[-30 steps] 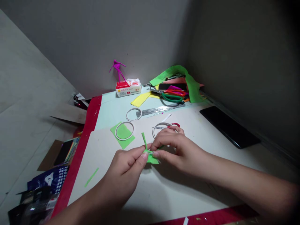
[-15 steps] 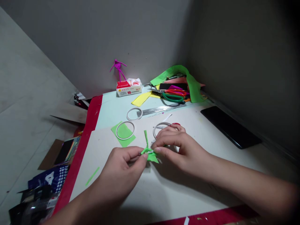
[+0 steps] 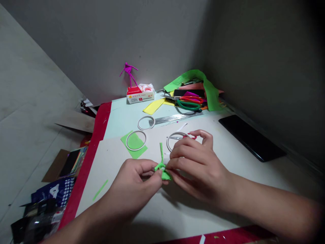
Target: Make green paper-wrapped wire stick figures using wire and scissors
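Green paper strip (image 3: 162, 166): bright green, bunched at its middle, one narrow end standing upright, held between both hands just above a pale card sheet (image 3: 109, 169).

Left hand (image 3: 134, 184): clenched, thumb and fingers pinching the bunch from the left; a small silver wire tip (image 3: 153, 168) shows beside them.

Right hand (image 3: 198, 169): grasping the bunch from the right between thumb and fingers, its upper fingers curved near a white-wrapped wire ring (image 3: 175, 138).

Card sheet: small red-handled scissors (image 3: 186, 137) lie under that ring; a second ring (image 3: 136, 140) rests on a green paper square (image 3: 133, 150); a thin green paper sliver (image 3: 100, 189) lies near the red-edged border.

Back of table: a third ring (image 3: 146, 122) lies against a bundle of silver wires (image 3: 175, 118), near green-and-red-handled scissors (image 3: 189, 103), yellow paper (image 3: 153, 106) and a tissue pack (image 3: 140, 94) topped by a magenta wire figure (image 3: 128, 71).

Right side: a black smartphone (image 3: 251, 137) lies flat.
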`<act>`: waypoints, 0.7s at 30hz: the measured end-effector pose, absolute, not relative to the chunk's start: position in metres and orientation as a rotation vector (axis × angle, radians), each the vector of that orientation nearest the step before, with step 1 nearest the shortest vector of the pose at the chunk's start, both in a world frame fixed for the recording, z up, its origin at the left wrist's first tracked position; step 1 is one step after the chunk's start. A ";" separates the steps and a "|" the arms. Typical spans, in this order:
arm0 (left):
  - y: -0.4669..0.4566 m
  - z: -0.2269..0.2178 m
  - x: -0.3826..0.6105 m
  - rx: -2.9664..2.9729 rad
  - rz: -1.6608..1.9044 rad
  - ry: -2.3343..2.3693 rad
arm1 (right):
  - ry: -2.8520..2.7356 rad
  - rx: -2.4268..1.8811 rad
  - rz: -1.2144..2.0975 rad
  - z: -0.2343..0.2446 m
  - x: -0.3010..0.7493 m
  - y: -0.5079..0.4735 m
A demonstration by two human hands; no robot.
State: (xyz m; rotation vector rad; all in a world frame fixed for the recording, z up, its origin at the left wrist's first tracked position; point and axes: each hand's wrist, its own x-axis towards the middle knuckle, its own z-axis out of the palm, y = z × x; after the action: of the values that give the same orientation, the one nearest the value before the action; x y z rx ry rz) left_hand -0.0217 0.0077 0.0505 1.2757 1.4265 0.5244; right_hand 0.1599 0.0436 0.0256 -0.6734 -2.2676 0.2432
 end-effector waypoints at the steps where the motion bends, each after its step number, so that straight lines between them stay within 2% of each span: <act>1: 0.008 0.051 -0.021 1.265 0.516 1.423 | -2.270 -0.677 0.224 0.024 0.159 0.044; 11: 0.010 0.050 -0.020 1.217 0.447 1.440 | -2.293 -0.678 0.000 0.017 0.154 0.037; 21: 0.012 0.053 -0.019 1.230 0.415 1.434 | -2.307 -0.716 0.049 0.015 0.153 0.031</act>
State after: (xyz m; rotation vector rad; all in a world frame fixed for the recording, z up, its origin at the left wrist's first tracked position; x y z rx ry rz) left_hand -0.0192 0.0116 0.0526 1.2297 1.4343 0.4147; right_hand 0.1535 0.0310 0.0150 -0.7157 -2.3071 0.0488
